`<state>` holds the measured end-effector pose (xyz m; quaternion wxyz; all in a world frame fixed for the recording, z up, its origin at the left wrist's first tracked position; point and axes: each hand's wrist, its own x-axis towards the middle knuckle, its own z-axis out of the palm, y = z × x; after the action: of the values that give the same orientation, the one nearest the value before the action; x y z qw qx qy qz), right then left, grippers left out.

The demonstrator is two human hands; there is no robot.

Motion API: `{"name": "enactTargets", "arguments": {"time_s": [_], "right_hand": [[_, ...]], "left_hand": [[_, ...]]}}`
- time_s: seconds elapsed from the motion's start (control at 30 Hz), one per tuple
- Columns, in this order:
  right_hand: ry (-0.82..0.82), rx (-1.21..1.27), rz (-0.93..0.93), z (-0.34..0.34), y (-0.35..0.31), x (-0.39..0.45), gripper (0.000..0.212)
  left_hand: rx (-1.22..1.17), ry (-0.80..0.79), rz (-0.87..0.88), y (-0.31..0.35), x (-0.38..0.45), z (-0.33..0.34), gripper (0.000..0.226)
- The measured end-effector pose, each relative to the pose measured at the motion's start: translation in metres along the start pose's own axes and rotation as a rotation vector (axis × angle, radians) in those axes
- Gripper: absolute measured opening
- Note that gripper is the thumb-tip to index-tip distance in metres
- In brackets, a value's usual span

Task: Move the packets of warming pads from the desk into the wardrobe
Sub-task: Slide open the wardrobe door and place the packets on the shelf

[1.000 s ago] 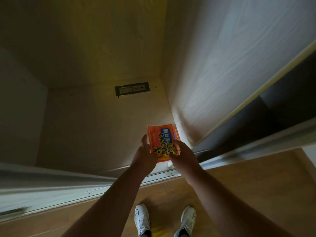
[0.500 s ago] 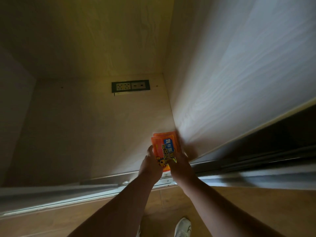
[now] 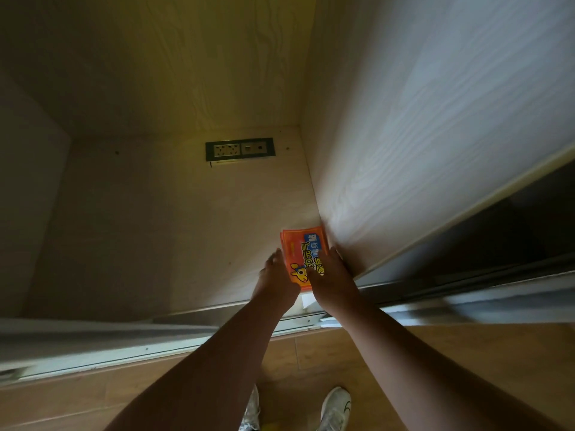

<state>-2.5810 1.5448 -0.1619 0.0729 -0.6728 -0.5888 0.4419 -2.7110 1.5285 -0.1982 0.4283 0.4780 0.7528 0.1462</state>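
At six o'clock, nearest the camera, a pair of white trainers (image 3: 334,407) stands on the brown wood-plank floor (image 3: 466,368). Two bare forearms reach from there toward twelve, crossing the pale metal sliding-door track (image 3: 93,346) that runs from nine to three.

Just past the track, the left hand (image 3: 275,281) lies along the left edge of the orange stack of warming-pad packets (image 3: 300,250), its thumb pointing toward twelve; whether its fingers curl under the stack cannot be told. The right hand (image 3: 333,279) covers the near right corner of the stack, with its fingers lying over the printed top and its outer side close to the wall. The stack sits in the near right corner of the light wood-grain wardrobe floor (image 3: 155,228), its right edge just beside the pale wood-grain side panel (image 3: 435,135) at two o'clock. Whether it rests fully on the floor cannot be told.

Farther in, toward twelve, a dark-framed rectangular socket panel (image 3: 239,150) is set into the wardrobe floor, well apart from the packets. Beyond it rises the dim back wall (image 3: 186,57).
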Motion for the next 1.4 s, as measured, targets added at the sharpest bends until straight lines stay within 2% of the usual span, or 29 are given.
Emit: {"name": "enactTargets", "arguments": {"time_s": [0.07,0.23,0.37,0.5,0.63,0.77,1.03,1.13,1.4], "right_hand": [[0.002,-0.064,-0.006,-0.009,-0.004,-0.011,0.056],[0.033,-0.086,-0.078,-0.043,-0.040,-0.048,0.054],[0.024,-0.052,-0.143,-0.080,-0.087,-0.089,0.060],[0.136,-0.037,-0.248,-0.129,-0.141,-0.132,0.061],[0.116,-0.135,-0.315,-0.168,-0.185,-0.174,0.066],[0.160,-0.214,-0.373,-0.192,-0.208,-0.209,0.068],[0.314,-0.117,-0.356,-0.209,-0.198,-0.248,0.071],[0.325,-0.068,-0.295,-0.205,-0.189,-0.257,0.070],[0.367,-0.045,-0.086,-0.205,-0.147,-0.284,0.067]], "left_hand": [[0.029,0.040,-0.015,0.000,-0.007,-0.017,0.082],[0.084,0.112,0.068,0.014,-0.053,-0.082,0.051],[0.102,0.257,0.167,0.040,-0.102,-0.149,0.032],[0.133,0.339,0.267,0.078,-0.145,-0.220,0.029],[0.105,0.449,0.393,0.122,-0.188,-0.264,0.029],[0.152,0.478,0.456,0.152,-0.224,-0.293,0.031],[0.252,0.385,0.536,0.173,-0.262,-0.298,0.041],[0.293,0.348,0.562,0.175,-0.260,-0.290,0.044],[0.354,0.126,0.670,0.195,-0.241,-0.240,0.050]]}}
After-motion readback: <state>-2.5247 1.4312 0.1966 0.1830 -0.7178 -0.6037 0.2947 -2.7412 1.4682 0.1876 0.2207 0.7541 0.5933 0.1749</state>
